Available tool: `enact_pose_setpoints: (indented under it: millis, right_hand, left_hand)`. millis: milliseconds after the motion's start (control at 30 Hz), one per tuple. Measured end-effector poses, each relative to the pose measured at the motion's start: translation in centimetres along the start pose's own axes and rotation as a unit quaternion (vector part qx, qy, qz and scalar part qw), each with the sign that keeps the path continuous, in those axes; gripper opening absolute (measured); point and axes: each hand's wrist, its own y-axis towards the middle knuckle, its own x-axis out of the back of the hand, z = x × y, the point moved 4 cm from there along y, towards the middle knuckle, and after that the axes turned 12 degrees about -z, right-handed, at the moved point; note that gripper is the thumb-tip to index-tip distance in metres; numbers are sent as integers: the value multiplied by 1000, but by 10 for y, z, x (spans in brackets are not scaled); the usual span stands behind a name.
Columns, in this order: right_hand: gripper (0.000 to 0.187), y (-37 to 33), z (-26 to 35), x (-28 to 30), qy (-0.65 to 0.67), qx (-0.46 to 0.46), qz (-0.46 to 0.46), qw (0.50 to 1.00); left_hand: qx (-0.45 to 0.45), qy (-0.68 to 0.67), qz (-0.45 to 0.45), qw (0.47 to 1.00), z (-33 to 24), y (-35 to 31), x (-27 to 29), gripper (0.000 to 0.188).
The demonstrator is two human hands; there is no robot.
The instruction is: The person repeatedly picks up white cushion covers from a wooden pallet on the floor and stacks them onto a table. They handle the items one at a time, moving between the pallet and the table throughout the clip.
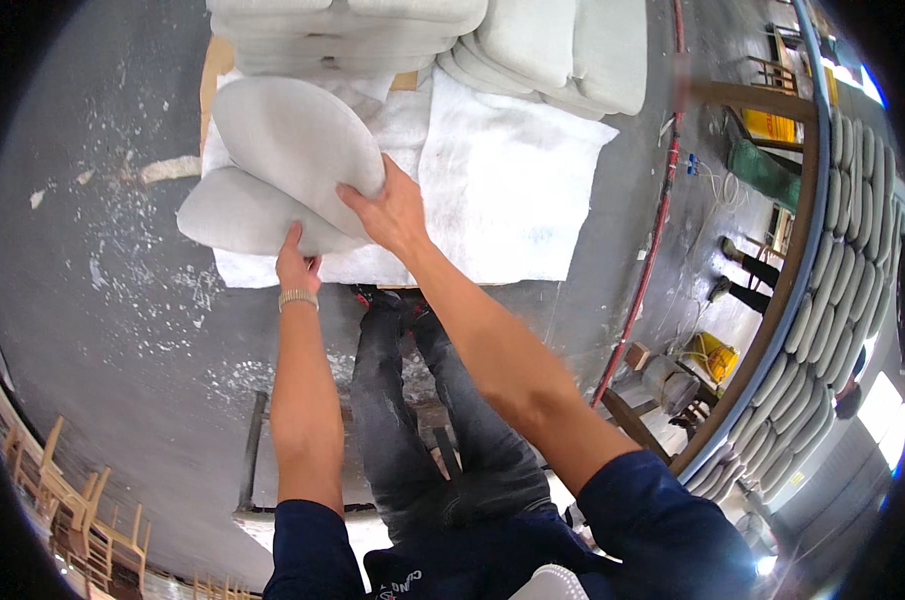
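Two light grey padded seat cushions are in front of me, partly overlapping above a white cloth sheet. The upper cushion is tilted up, and my right hand grips its right edge, thumb on top. Below it, the lower cushion lies at an angle, its far side hidden under the upper one. My left hand, with a watch on the wrist, pinches the near edge of the lower cushion. The fingers of both hands are partly hidden beneath the cushions.
Stacks of similar cushions, a left stack and a right stack, stand at the sheet's far side. A red pipe or cord runs along the floor on the right. Beyond it, a rack holds many cushions. Wooden chair frames stand lower left.
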Motion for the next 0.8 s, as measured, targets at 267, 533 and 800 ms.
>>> enact_pose_setpoints:
  millis: [267, 533, 800]
  right_hand:
    - [69, -136, -64, 269, -55, -118, -70, 989]
    - [56, -325, -70, 453, -281, -337, -234, 867]
    - [52, -448, -129, 557, -115, -454, -393, 792]
  left_hand:
    - [-111, 50, 150, 981, -62, -118, 164, 49]
    - [-85, 157, 159, 971, 11, -160, 202, 53]
    - [-68, 237, 174, 953, 70, -251, 106, 52]
